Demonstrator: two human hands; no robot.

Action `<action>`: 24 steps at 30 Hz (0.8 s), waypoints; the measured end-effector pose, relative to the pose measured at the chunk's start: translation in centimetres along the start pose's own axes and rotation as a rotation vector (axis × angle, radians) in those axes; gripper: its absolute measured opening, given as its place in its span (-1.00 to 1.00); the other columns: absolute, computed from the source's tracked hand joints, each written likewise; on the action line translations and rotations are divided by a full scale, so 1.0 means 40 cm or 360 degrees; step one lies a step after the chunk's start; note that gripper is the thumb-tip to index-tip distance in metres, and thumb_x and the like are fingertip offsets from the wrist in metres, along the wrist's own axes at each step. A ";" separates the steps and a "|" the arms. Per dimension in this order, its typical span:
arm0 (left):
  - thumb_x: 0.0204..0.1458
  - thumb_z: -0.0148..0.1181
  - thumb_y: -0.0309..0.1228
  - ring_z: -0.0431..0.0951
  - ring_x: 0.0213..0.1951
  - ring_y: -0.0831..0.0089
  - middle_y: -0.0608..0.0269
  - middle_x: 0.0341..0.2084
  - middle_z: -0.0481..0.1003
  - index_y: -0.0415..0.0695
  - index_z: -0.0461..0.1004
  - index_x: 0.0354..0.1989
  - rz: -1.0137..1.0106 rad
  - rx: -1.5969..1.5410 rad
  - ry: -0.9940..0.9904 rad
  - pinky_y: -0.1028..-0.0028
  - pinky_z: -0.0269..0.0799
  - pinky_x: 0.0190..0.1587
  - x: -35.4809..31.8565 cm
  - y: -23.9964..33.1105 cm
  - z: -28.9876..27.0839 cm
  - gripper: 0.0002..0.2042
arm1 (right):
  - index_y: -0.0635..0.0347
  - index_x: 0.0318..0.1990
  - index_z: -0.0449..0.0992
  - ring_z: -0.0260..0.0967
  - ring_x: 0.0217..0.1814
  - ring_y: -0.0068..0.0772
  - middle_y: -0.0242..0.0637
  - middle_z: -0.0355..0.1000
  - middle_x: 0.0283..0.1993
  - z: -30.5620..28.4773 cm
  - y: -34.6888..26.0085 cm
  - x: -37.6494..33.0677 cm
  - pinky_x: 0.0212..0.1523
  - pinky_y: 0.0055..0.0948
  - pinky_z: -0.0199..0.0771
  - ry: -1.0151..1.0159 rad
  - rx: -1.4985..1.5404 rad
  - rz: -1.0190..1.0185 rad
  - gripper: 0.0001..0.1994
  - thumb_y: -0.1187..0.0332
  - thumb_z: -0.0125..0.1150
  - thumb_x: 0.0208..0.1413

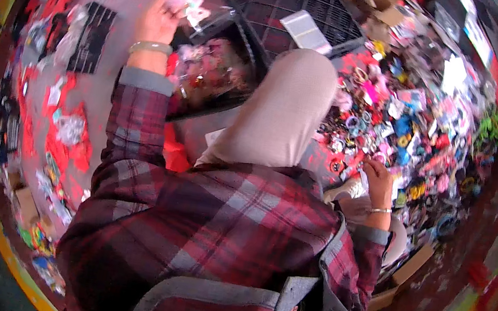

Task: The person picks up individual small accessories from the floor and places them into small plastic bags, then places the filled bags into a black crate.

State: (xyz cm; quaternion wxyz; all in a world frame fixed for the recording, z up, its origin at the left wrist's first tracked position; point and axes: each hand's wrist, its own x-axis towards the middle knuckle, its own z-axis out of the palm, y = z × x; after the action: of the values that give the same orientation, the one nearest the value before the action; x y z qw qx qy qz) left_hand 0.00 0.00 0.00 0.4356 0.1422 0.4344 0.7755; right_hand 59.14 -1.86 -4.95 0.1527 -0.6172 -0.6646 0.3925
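You sit on a red and grey floor [102,79], your plaid red and grey shirt [206,226] filling the lower middle of the view and 1 beige-trousered knee [281,112] raised ahead of you. To your right spreads a wide heap of small colourful hair ties and trinkets [416,116], reaching from beside the knee out toward the rim. Ahead lies a black plastic lattice crate [285,0]. Just left of the knee, a large clear plastic bag of pink and red trinkets [209,75] leans against the crate's edge. Your left hand [159,18], a pale bangle on its wrist, is raised with its grip clenched on the bag's upper part. Your right hand [379,181], wearing a thin bracelet, rests at the near edge of the heap; its fingers curl over small items, though you cannot tell whether they pinch anything.
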 end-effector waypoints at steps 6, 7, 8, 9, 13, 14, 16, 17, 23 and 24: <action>-0.08 0.13 -0.41 0.45 -0.29 0.31 0.15 -0.35 0.42 -0.25 0.39 -0.23 0.0032 0.0028 0.1082 0.40 0.43 -0.29 -0.141 0.026 -0.382 -0.76 | 0.29 -0.33 0.50 0.41 -0.42 -0.37 -0.15 0.46 -0.45 0.076 0.007 0.027 -0.37 -0.46 0.35 -0.0150 -0.0236 0.0024 -0.79 0.32 0.13 -0.06; -0.10 0.15 -0.41 0.45 -0.29 0.32 0.14 -0.35 0.43 -0.25 0.41 -0.25 -0.0015 0.0032 0.1239 0.40 0.45 -0.29 -0.160 -0.001 -0.434 -0.76 | 0.27 -0.30 0.51 0.42 -0.39 -0.39 -0.16 0.47 -0.43 0.081 0.027 0.038 -0.35 -0.47 0.36 -0.0176 -0.0302 0.0021 -0.76 0.29 0.14 -0.07; -0.12 0.17 -0.42 0.46 -0.30 0.33 0.14 -0.36 0.44 -0.25 0.42 -0.28 -0.0085 0.0009 0.1309 0.41 0.45 -0.32 -0.173 -0.031 -0.519 -0.77 | 0.26 -0.27 0.51 0.43 -0.37 -0.41 -0.17 0.49 -0.41 0.093 0.034 0.050 -0.33 -0.48 0.38 -0.0207 -0.0360 0.0005 -0.73 0.26 0.15 -0.07; -0.14 0.19 -0.43 0.47 -0.31 0.34 0.15 -0.37 0.45 -0.25 0.43 -0.31 -0.0164 -0.0015 0.1379 0.42 0.45 -0.34 -0.189 -0.074 -0.612 -0.79 | 0.29 -0.37 0.50 0.38 -0.51 -0.27 -0.10 0.42 -0.54 0.104 0.030 0.048 -0.45 -0.39 0.32 -0.0171 -0.0449 -0.0032 -0.78 0.29 0.15 -0.07; -0.17 0.20 -0.49 0.47 -0.41 0.38 0.18 -0.50 0.46 -0.22 0.43 -0.39 -0.0287 -0.0041 0.1629 0.45 0.44 -0.35 -0.220 -0.181 -0.625 -0.84 | 0.26 -0.34 0.52 0.44 -0.39 -0.18 -0.03 0.45 -0.45 0.124 0.068 0.062 -0.39 -0.33 0.38 -0.0323 -0.0645 0.0128 -0.74 0.25 0.16 -0.11; -0.18 0.18 -0.51 0.47 -0.41 0.38 0.19 -0.49 0.46 -0.22 0.43 -0.40 -0.0348 0.0037 0.1596 0.45 0.44 -0.35 -0.212 -0.198 -0.628 -0.86 | 0.26 -0.33 0.52 0.44 -0.39 -0.18 -0.04 0.45 -0.45 0.130 0.084 0.060 -0.39 -0.34 0.38 -0.0322 -0.0551 0.0090 -0.74 0.24 0.14 -0.10; -0.13 0.12 -0.46 0.48 -0.38 0.38 0.19 -0.43 0.46 -0.20 0.41 -0.33 -0.0495 0.0174 0.1631 0.45 0.45 -0.29 -0.195 -0.225 -0.610 -0.83 | 0.23 -0.36 0.52 0.44 -0.43 -0.31 -0.16 0.46 -0.48 0.132 0.085 0.064 -0.38 -0.41 0.38 -0.0417 -0.0626 0.0074 -0.72 0.20 0.08 -0.07; -0.12 0.09 -0.47 0.48 -0.38 0.37 0.18 -0.43 0.46 -0.21 0.40 -0.31 -0.0469 0.0089 0.1546 0.45 0.45 -0.28 -0.177 -0.258 -0.660 -0.83 | 0.25 -0.37 0.52 0.44 -0.45 -0.36 -0.17 0.47 -0.48 0.139 0.070 0.058 -0.40 -0.41 0.38 -0.0424 -0.0597 0.0133 -0.71 0.19 0.05 -0.06; -0.19 0.16 -0.51 0.49 -0.36 0.38 0.18 -0.45 0.48 -0.18 0.45 -0.34 -0.0119 0.1004 0.1107 0.46 0.43 -0.31 -0.076 -0.400 -0.923 -0.82 | 0.28 -0.39 0.53 0.43 -0.45 -0.45 -0.21 0.47 -0.52 0.168 0.085 0.077 -0.41 -0.47 0.41 -0.0630 -0.0595 0.0197 -0.73 0.23 0.07 -0.08; -0.19 0.17 -0.50 0.49 -0.36 0.37 0.17 -0.44 0.48 -0.17 0.45 -0.33 0.0159 0.1376 0.1038 0.46 0.43 -0.31 -0.120 -0.376 -1.072 -0.81 | 0.28 -0.39 0.53 0.43 -0.45 -0.45 -0.21 0.47 -0.52 0.197 0.090 0.120 -0.40 -0.47 0.41 -0.0737 -0.0520 0.0134 -0.73 0.24 0.07 -0.08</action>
State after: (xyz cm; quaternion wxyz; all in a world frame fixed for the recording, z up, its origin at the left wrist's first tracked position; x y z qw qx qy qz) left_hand -14.60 -23.75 -36.20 0.1427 0.0808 0.8191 0.5497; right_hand 55.33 -0.24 -13.96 -0.1211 -0.5547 -0.7099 0.4167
